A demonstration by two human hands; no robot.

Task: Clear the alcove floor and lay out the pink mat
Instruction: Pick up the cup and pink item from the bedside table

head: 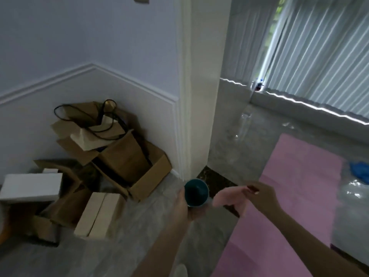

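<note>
The pink mat (295, 188) lies flat on the grey alcove floor at the right, running toward the window. My left hand (182, 204) grips a teal cup (196, 193) from its left side, its mouth facing me, just in front of the white pillar's base. Right of the cup, my right hand (259, 196) pinches a pale pink item (227, 198) above the mat's left edge. The item is blurred and I cannot tell what it is.
A heap of open cardboard boxes (127, 164) and paper bags fills the left corner, with a white box (30, 186) beside it. The white pillar (199, 96) divides the two areas. A blue object (359, 172) and clear plastic (353, 192) lie by the mat's right edge.
</note>
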